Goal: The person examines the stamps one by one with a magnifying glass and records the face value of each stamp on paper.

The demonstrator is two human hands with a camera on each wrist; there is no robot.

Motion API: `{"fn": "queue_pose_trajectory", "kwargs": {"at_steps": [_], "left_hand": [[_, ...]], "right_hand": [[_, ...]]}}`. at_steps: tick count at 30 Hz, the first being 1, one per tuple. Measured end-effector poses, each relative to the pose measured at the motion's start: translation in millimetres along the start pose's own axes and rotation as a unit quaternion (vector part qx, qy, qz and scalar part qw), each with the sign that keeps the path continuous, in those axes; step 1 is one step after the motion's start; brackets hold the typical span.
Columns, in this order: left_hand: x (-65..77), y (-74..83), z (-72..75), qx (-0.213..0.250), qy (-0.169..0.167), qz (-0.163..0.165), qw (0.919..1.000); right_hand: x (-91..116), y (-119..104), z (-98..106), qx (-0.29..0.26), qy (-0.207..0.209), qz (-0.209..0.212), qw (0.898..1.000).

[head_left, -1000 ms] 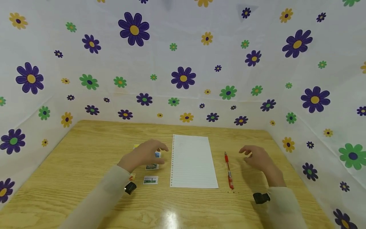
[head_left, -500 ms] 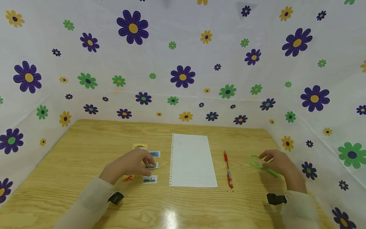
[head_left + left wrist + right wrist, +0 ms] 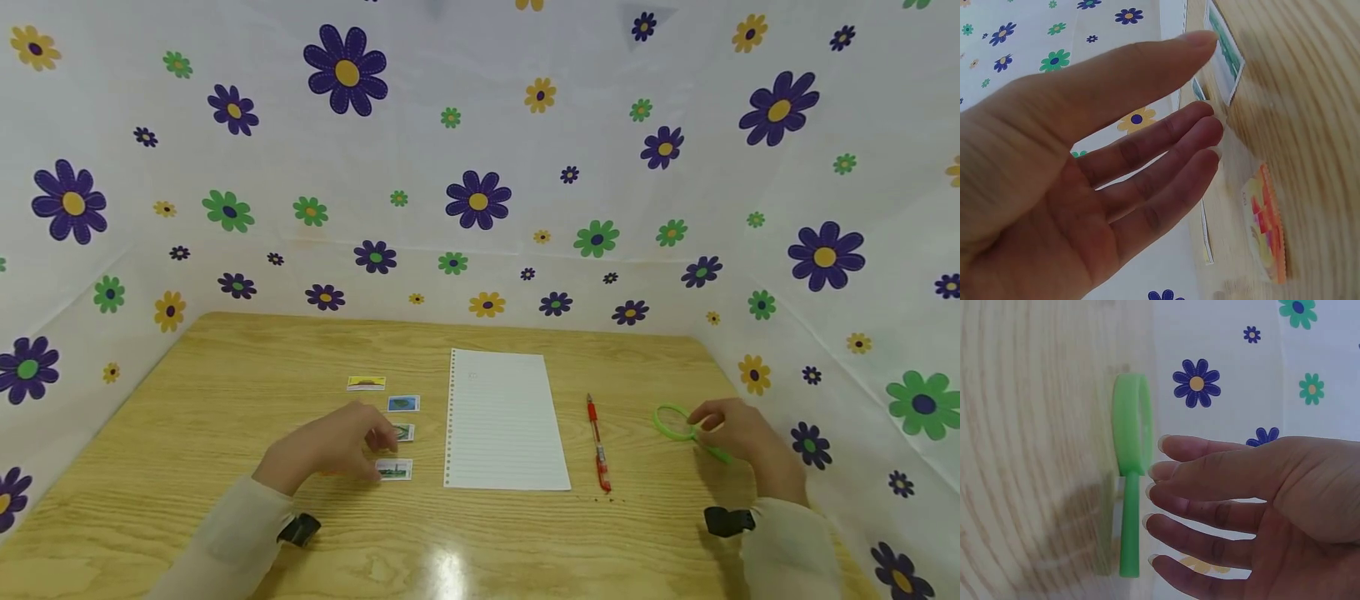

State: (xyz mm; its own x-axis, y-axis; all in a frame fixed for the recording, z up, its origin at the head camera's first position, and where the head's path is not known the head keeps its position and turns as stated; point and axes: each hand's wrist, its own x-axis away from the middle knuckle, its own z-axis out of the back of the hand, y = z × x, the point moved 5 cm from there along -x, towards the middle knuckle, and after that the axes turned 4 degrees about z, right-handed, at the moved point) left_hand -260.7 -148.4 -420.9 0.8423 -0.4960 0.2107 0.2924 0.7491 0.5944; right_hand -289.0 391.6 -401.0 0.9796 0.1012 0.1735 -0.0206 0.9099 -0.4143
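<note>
Green magnifying glass (image 3: 1129,472) sits right of my lined sheet (image 3: 506,421), right hand (image 3: 738,429) loosely spread beside it. Left of the sheet, my relaxed left hand (image 3: 322,446)'s near some stamps (image 3: 403,403). Wood-grain table (image 3: 525,542), flowery white cloth (image 3: 420,158) behind the sheet.

Comes to five stamps (image 3: 366,383), one sheet (image 3: 506,421), one pen (image 3: 598,446), one magnifying glass (image 3: 1129,472). Adds one left hand (image 3: 330,446), one right hand (image 3: 742,433).

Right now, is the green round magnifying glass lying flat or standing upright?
Flat: in the right wrist view, the magnifying glass stretches along the wooden tabletop, both ring and handle.
</note>
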Motion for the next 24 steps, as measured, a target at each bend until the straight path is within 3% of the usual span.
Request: {"fn": "queue_pose_trajectory", "kwargs": {"at_steps": [20,24], "left_hand": [[-1.1,1.4,-4.6,-0.021,0.000,-0.053,0.9984],[-1.9,2.7,-5.5,-0.015,-0.003,-0.045,0.9989]], "right_hand": [[-8,13,-10,0.005,0.008,0.015,1.000],[-9,14,-11,0.011,0.009,0.019,1.000]]}}
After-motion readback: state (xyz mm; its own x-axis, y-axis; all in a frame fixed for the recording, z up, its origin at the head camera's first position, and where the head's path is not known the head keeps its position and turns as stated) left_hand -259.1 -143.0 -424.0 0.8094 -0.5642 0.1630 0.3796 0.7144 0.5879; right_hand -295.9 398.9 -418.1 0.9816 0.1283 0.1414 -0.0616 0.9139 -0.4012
